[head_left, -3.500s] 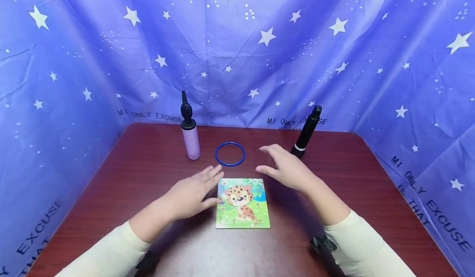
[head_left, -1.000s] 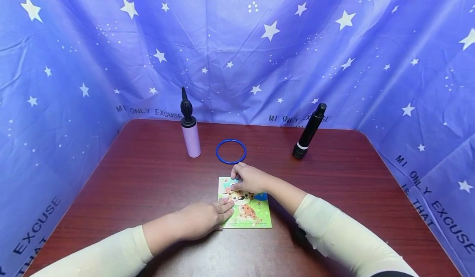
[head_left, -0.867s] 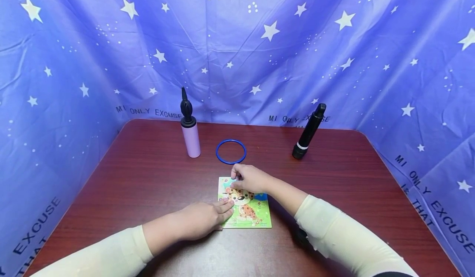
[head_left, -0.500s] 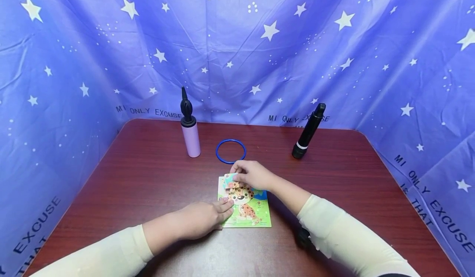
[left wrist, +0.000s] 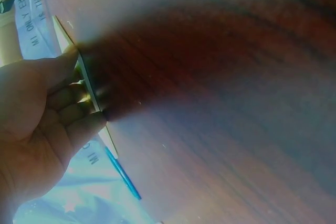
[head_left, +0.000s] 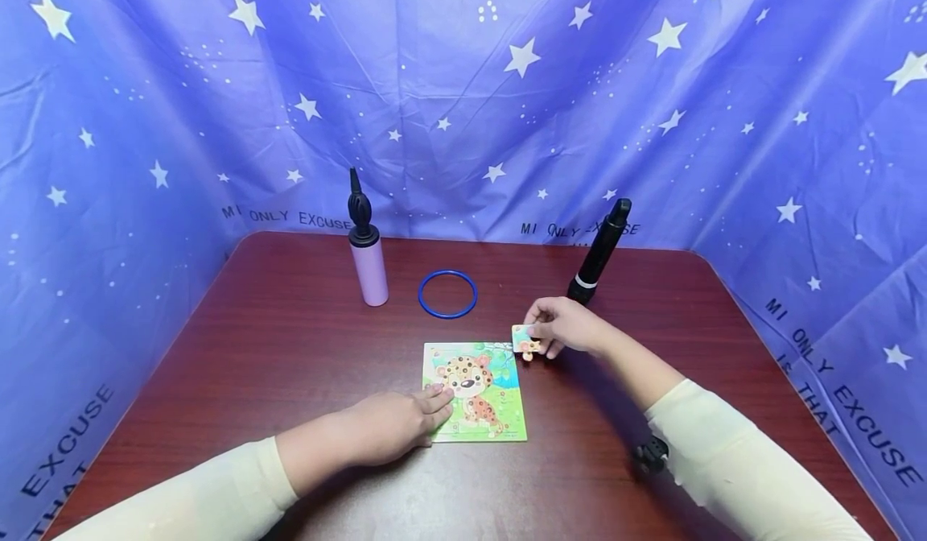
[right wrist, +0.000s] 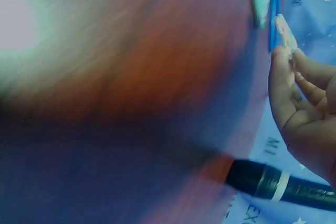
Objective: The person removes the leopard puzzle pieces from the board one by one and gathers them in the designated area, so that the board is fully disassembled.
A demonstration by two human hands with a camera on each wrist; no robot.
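Observation:
A square jigsaw puzzle (head_left: 487, 400) with a spotted leopard cub picture lies flat in the middle of the table. My left hand (head_left: 394, 428) rests on its left edge, with the fingertips laid straight over the picture. In the left wrist view, the thumb and little finger of the left hand (left wrist: 39, 108) touch the thin puzzle board (left wrist: 109, 142). Off the puzzle's upper right corner, my right hand (head_left: 572, 325) pinches a puzzle piece (head_left: 523, 338) between thumb and fingers. The right wrist view shows the piece (right wrist: 285, 34) held on edge. A pale patch shows at the puzzle's upper left corner.
A blue ring (head_left: 447, 294) lies behind the puzzle. To its left stands a purple hand pump (head_left: 371, 271) with a black nozzle. A black cylinder with a white band (head_left: 599, 251) stands behind my right hand. A starry blue curtain (head_left: 463, 106) encloses the table (head_left: 290, 324).
My right hand has lifted a piece from the puzzle's upper left corner and carried it right, past the board. My left hand came down onto the board's left edge and has stayed there.

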